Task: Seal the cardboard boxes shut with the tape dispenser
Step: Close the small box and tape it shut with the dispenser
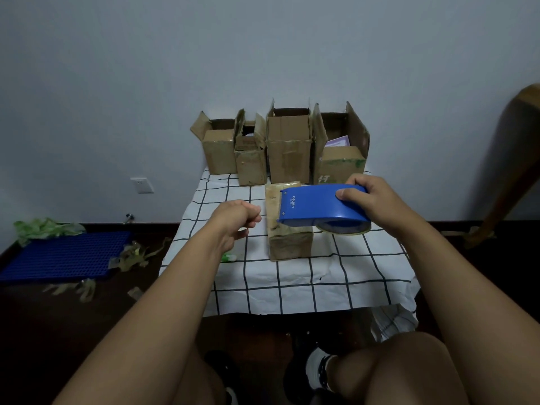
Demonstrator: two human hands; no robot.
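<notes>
While the right hand (369, 200) grips the tape dispenser (323, 207) over a box (287, 241), the left hand (236, 219) curls empty.

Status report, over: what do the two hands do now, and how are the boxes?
Right hand grips blue tape dispenser over closed box. Left hand curled, holds nothing. Four open boxes wait behind. Nothing in the way.

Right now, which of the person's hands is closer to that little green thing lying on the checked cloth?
Left. The left hand hangs just above the small green object, fingers curled on nothing. The right hand is far off to the right, gripping the blue tape dispenser.
</notes>
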